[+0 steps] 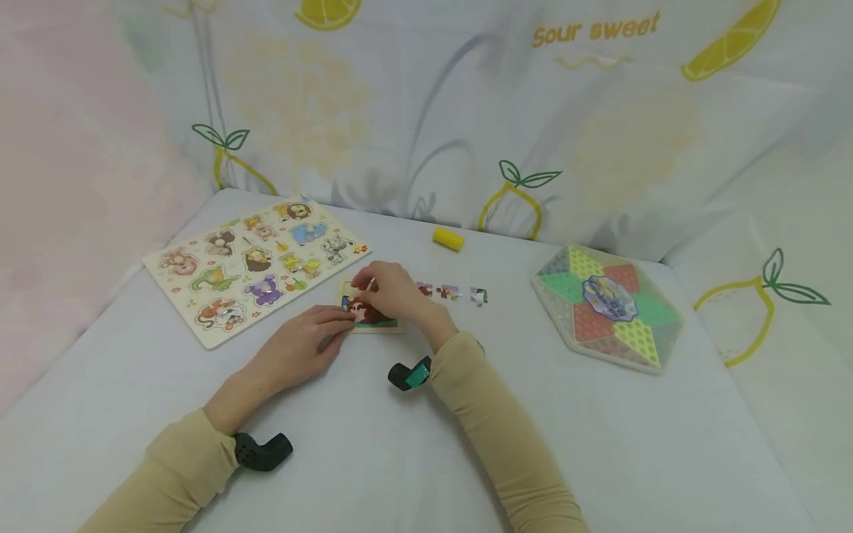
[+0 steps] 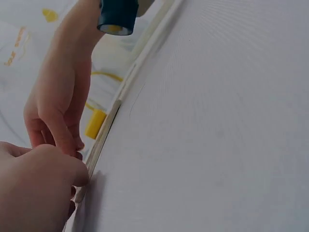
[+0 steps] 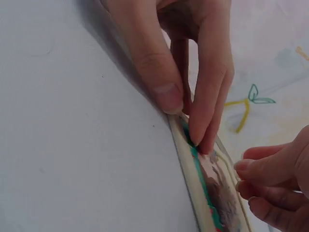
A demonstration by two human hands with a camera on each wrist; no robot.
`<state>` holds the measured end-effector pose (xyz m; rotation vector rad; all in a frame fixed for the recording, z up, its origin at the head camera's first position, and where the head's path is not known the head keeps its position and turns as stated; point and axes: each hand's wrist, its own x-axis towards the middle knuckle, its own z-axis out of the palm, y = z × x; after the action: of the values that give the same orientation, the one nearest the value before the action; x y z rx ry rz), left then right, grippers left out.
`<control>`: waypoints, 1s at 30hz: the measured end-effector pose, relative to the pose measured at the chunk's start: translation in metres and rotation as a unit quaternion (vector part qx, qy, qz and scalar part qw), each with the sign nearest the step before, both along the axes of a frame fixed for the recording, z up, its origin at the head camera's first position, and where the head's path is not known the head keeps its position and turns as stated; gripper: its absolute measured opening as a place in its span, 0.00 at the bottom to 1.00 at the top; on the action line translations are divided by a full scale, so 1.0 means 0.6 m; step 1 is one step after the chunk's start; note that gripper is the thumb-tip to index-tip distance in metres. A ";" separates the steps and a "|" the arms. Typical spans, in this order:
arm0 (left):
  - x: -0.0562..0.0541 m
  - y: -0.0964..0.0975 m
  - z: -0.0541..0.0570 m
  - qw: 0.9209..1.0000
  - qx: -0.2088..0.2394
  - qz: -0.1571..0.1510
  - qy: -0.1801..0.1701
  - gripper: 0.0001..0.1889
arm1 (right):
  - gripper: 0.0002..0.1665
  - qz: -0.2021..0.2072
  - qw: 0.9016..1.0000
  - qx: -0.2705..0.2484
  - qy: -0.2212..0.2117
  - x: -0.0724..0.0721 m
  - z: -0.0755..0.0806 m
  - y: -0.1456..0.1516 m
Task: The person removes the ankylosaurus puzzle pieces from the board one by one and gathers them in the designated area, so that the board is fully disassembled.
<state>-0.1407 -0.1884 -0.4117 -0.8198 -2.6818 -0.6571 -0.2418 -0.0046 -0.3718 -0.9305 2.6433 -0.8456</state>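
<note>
A small framed jigsaw puzzle (image 1: 376, 330) with a red-brown and green picture lies in the middle of the table. My left hand (image 1: 309, 340) rests at its left side. In the right wrist view, the left hand's fingers (image 3: 210, 92) press on the picture, its thumb against the wooden rim (image 3: 182, 157). My right hand (image 1: 396, 292) reaches over the puzzle's upper part, thumb and fingertips together in a pinch around a puzzle piece mostly hidden by the fingers. Loose puzzle pieces (image 1: 478, 296) lie just right of the puzzle.
A wooden board with animal pieces (image 1: 263, 259) lies at the left. A yellow cylinder (image 1: 449, 238) is toward the back. At the right sits a hexagonal Chinese checkers board (image 1: 608, 307). A lemon-print cloth (image 1: 426, 111) hangs behind the table.
</note>
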 end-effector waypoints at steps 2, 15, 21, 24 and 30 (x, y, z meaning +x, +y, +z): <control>0.001 -0.003 0.003 1.000 -0.001 0.001 0.009 0.13 | 0.13 0.002 1.000 -0.003 -0.001 0.004 -0.005 -0.006; 0.002 -0.014 0.010 1.000 -0.019 -0.016 -0.003 0.13 | 0.15 0.010 1.000 0.001 -0.020 0.011 -0.022 -0.013; 0.004 -0.015 0.013 1.000 -0.021 -0.016 -0.011 0.14 | 0.16 0.018 0.999 -0.019 -0.047 0.009 -0.029 -0.006; 0.003 -0.015 0.012 1.000 -0.019 -0.016 -0.016 0.14 | 0.16 0.022 0.998 -0.026 -0.056 0.009 -0.031 -0.003; 0.003 -0.014 0.010 1.000 -0.013 -0.016 -0.012 0.13 | 0.16 0.028 0.997 -0.029 -0.062 0.008 -0.033 -0.002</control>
<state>-0.1389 -0.1966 -0.4056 -0.8688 -2.7084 -0.6456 -0.2370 -0.0058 -0.3917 -0.9289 2.4893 -0.9394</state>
